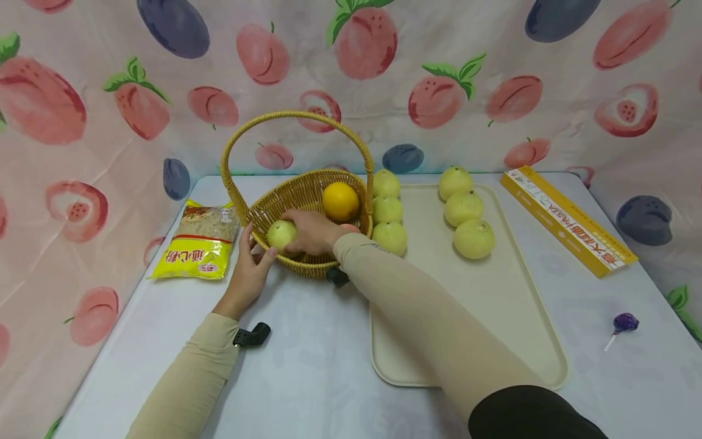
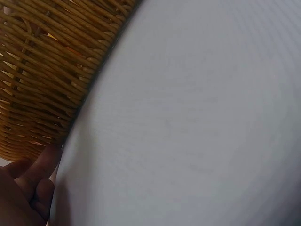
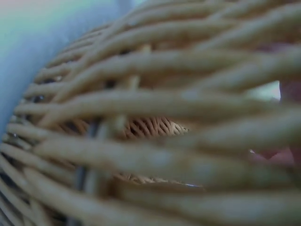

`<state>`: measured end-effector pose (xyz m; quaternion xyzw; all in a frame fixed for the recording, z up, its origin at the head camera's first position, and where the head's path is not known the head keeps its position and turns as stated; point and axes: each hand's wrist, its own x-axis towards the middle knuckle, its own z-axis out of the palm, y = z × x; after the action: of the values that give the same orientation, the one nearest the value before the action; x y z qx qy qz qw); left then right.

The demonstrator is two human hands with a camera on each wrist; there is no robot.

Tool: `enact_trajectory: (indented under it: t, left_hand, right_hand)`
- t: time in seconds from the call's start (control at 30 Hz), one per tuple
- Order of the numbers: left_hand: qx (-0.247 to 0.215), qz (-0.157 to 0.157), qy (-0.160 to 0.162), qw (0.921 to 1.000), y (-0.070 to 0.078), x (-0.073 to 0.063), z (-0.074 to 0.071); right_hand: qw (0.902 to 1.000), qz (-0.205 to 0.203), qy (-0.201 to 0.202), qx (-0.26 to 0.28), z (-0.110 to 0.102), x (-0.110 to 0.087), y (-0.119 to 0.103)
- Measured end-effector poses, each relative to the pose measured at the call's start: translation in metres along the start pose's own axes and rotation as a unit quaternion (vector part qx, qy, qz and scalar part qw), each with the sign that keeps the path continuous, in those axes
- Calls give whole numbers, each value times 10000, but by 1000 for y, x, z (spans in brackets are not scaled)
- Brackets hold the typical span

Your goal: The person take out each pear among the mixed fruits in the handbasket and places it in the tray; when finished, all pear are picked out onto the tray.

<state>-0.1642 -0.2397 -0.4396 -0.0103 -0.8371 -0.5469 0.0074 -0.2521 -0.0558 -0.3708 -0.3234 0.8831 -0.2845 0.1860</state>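
A yellow-brown wicker basket (image 1: 312, 266) with a tall arched handle stands at the centre back. The left hand (image 1: 249, 275) holds its front-left side, thumb at the rim; in the left wrist view, fingers (image 2: 46, 162) touch the woven wall. Reaching inside, the right hand (image 1: 314, 231) grips a round pale-green melon-like fruit (image 1: 281, 235) at the basket's left. An orange (image 1: 340, 202) lies at the basket's back right. Part of a reddish fruit (image 1: 350, 228) shows beside the right wrist, mostly hidden. Blurred basket weave (image 3: 155, 103) fills the right wrist view.
A cream tray (image 1: 466, 317) right of the basket bears two rows of pale-green fruits (image 1: 474, 238). Left of the basket lies a yellow pasta bag (image 1: 200, 241). A long yellow pasta box (image 1: 570, 221) and a purple lollipop (image 1: 625, 323) lie at the right.
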Motion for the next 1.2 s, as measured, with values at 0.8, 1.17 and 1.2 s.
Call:
enact_trajectory:
  t: [0.8, 1.17, 1.2]
  left_hand:
    - [33, 17, -78, 10000, 3, -1, 1]
    - [-19, -30, -83, 10000, 3, -1, -1]
    - [-24, -26, -82, 10000, 3, -1, -1]
  right_hand:
    - [9965, -459, 597, 357, -23, -25, -3]
    - [9951, -453, 834, 277, -47, -56, 2]
    - [9946, -492, 881, 258, -48, -58, 2]
